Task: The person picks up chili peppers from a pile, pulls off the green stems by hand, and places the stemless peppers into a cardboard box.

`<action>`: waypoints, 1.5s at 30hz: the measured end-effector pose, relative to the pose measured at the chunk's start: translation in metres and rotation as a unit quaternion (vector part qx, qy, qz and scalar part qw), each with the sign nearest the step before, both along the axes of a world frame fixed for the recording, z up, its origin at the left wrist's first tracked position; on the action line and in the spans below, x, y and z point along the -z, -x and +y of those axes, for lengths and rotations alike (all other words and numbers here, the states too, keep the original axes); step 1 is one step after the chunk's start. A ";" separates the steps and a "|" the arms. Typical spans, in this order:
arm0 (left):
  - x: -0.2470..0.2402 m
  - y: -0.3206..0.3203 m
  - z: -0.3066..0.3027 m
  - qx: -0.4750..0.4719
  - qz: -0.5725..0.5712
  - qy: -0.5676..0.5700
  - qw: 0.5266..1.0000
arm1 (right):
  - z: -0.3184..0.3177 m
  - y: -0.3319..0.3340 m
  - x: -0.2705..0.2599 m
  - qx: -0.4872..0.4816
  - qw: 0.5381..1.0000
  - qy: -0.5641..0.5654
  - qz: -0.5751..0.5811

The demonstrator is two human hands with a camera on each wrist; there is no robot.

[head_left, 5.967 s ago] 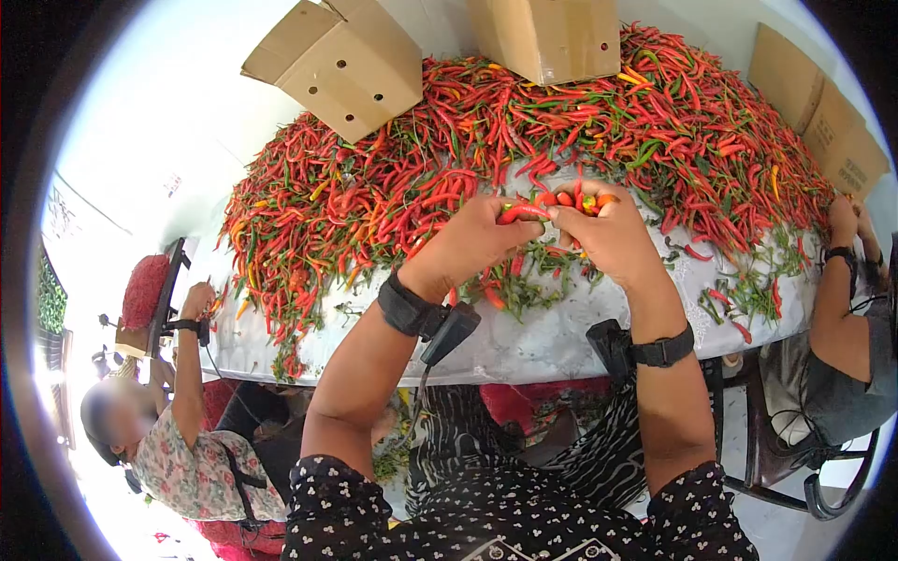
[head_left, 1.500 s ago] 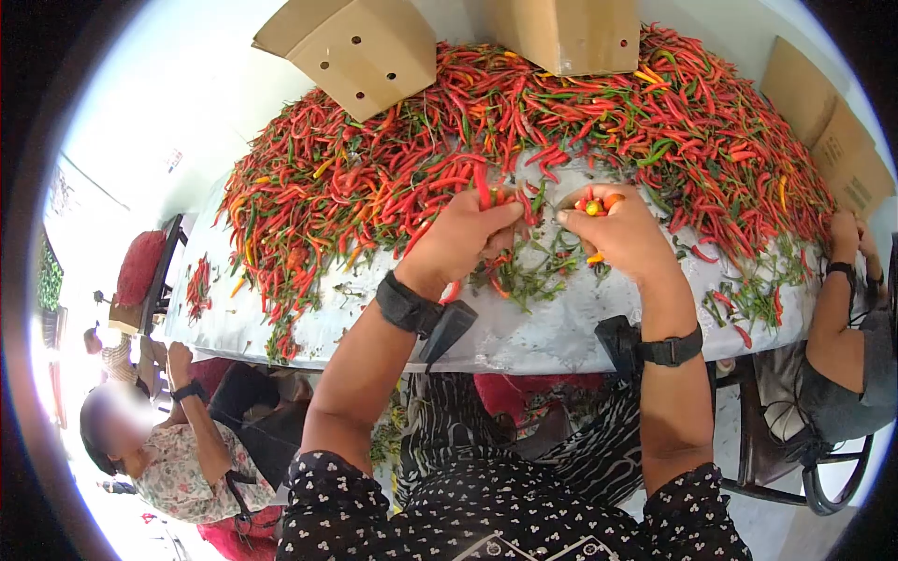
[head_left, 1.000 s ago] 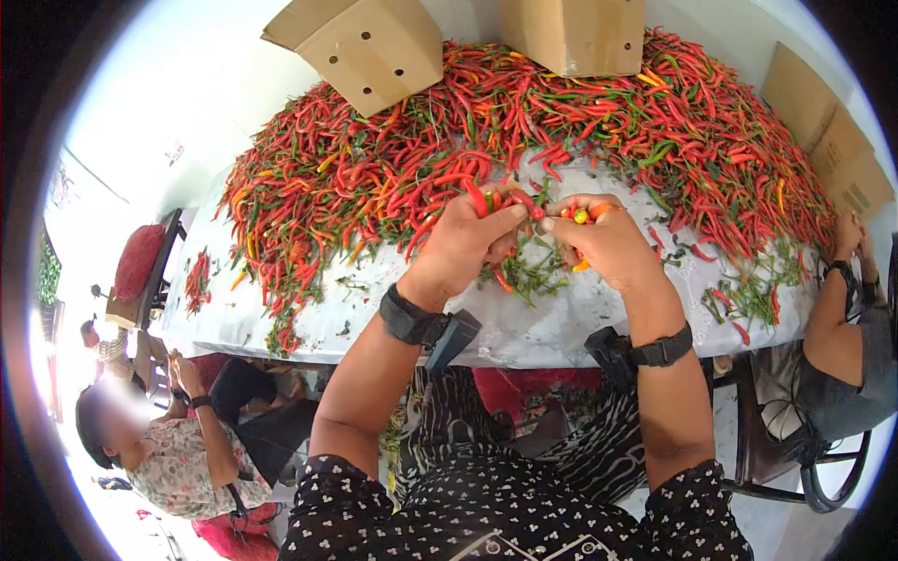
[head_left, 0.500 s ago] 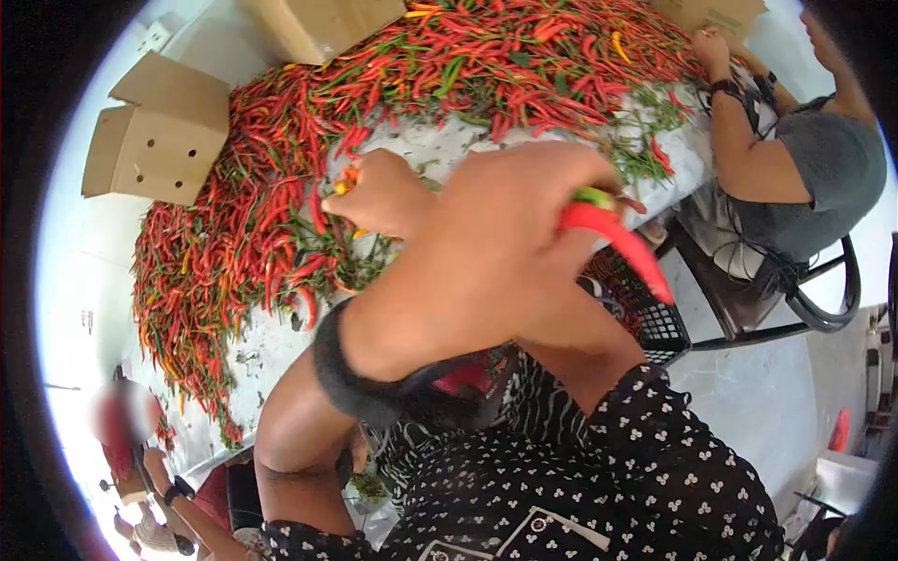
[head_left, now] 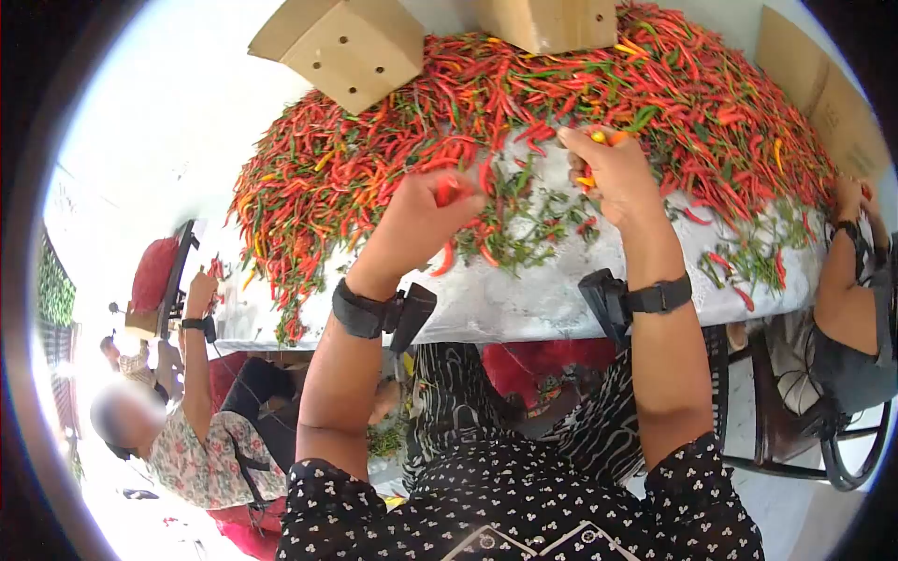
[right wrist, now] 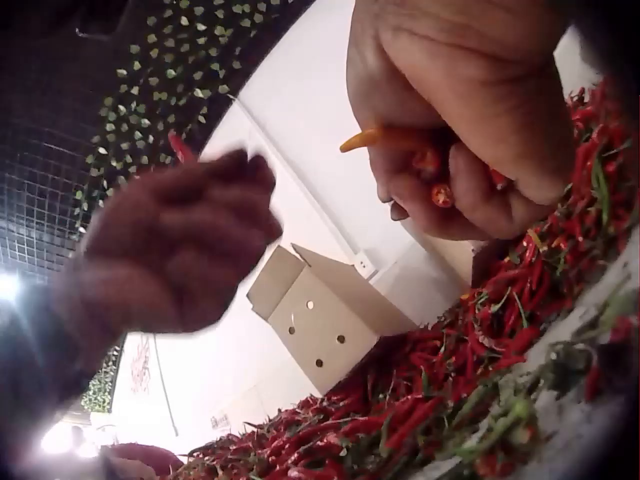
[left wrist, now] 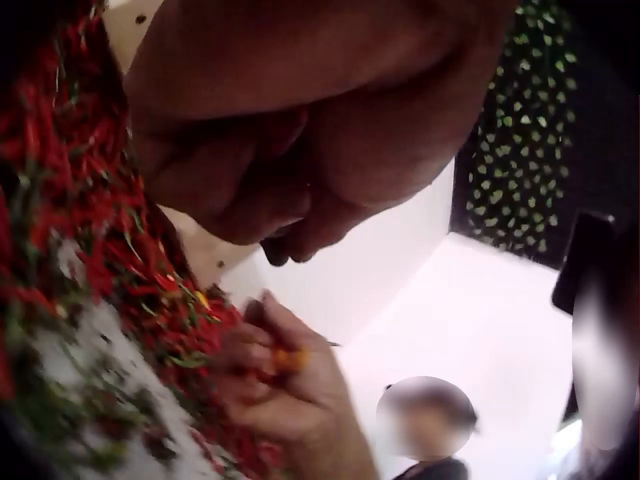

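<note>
In the head view my left hand (head_left: 416,220), blurred by motion, is over the near side of the table with a red chili pepper (head_left: 451,191) between its thumb and curled fingers. A red tip (right wrist: 181,147) shows above that hand in the right wrist view. My right hand (head_left: 617,178) is farther right, its fingers curled round several chili peppers. An orange chili pepper (right wrist: 395,139) and cut-looking red ends (right wrist: 441,194) poke out of its fist. Beneath and between both hands lie green stems (head_left: 524,224). Beyond them spreads a large pile of chili peppers (head_left: 524,103), mostly red.
Two cardboard boxes (head_left: 346,56) (head_left: 552,23) stand on the pile's far side, with another cardboard piece (head_left: 814,93) at right. The white-covered table (head_left: 524,309) ends close to my body. One person (head_left: 201,449) sits at left, another (head_left: 847,309) at right.
Half a second ago my left arm crossed over the right, carrying a red chili pepper toward the right side. It is now back left over the table, and the head view has swung back too.
</note>
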State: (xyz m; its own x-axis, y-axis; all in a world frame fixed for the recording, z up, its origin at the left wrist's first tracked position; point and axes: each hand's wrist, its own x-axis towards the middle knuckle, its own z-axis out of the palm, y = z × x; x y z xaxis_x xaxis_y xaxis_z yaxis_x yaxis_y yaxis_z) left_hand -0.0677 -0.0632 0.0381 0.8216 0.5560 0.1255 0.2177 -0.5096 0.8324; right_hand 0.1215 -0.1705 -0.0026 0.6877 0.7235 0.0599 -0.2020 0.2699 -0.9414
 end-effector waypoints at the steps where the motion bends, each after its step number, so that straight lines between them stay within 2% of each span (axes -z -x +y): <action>1: 0.009 0.004 0.013 0.024 0.042 -0.070 0.996 | 0.001 -0.002 0.001 -0.006 1.000 -0.001 -0.006; 2: 0.018 0.008 0.023 0.047 0.086 -0.137 0.986 | 0.001 -0.002 0.002 -0.021 1.000 0.003 -0.014; 3: 0.020 0.010 0.025 0.042 0.081 -0.136 0.986 | 0.002 -0.001 0.003 -0.036 0.999 0.009 -0.022; 6: 0.030 0.007 0.024 0.127 0.107 -0.256 0.952 | 0.007 0.004 0.007 -0.040 0.998 0.022 -0.043; 7: 0.033 0.006 0.022 0.125 0.102 -0.255 0.953 | 0.007 0.005 0.007 -0.046 0.998 0.024 -0.043; 9: 0.037 0.003 0.020 0.228 0.119 -0.301 0.918 | 0.006 0.007 0.005 -0.052 0.997 0.023 -0.045; 14: 0.046 -0.003 0.020 0.240 0.150 -0.338 0.898 | 0.003 0.013 0.000 -0.049 0.996 0.045 -0.061; 20: 0.038 -0.013 0.028 0.280 0.131 -0.286 0.907 | 0.007 0.021 -0.007 -0.077 0.993 0.070 -0.055; 21: 0.031 -0.014 0.031 0.237 0.104 -0.157 0.953 | 0.008 0.022 -0.007 -0.075 0.994 0.064 -0.044; 22: 0.026 -0.015 0.034 0.189 0.075 -0.026 0.979 | 0.009 0.022 -0.006 -0.075 0.994 0.062 -0.046; 23: 0.024 -0.016 0.036 0.188 0.074 -0.027 0.979 | 0.010 0.022 -0.006 -0.092 0.993 0.055 -0.042; 24: 0.022 -0.017 0.037 0.141 0.016 0.124 0.982 | 0.011 0.023 -0.006 -0.109 0.992 0.048 -0.039; 25: 0.020 -0.018 0.038 0.092 -0.043 0.271 0.957 | 0.012 0.024 -0.007 -0.111 0.992 0.047 -0.041; 27: 0.020 -0.018 0.039 0.112 -0.080 0.313 0.940 | 0.013 0.030 -0.010 -0.130 0.985 0.096 -0.065; 29: 0.026 -0.020 0.040 0.120 -0.121 0.431 0.886 | 0.014 0.034 -0.010 -0.139 0.985 0.087 -0.061; 30: 0.029 -0.021 0.043 0.151 -0.125 0.447 0.873 | 0.015 0.035 -0.008 -0.142 0.983 0.095 -0.066; 33: 0.034 -0.025 0.040 0.159 -0.118 0.434 0.879 | 0.016 0.040 -0.010 -0.154 0.981 0.097 -0.061; 35: 0.031 -0.027 0.039 0.154 -0.126 0.415 0.888 | 0.017 0.041 -0.008 -0.159 0.985 0.065 -0.002; 38: 0.032 -0.027 0.045 0.151 -0.140 0.474 0.856 | 0.017 0.036 -0.003 -0.183 0.980 0.065 0.029; 40: 0.036 -0.029 0.050 0.165 -0.123 0.436 0.876 | 0.018 0.035 -0.003 -0.197 0.977 0.074 0.040; 45: 0.039 -0.025 0.056 0.175 -0.134 0.425 0.878 | 0.023 0.038 -0.005 -0.228 0.969 0.061 0.075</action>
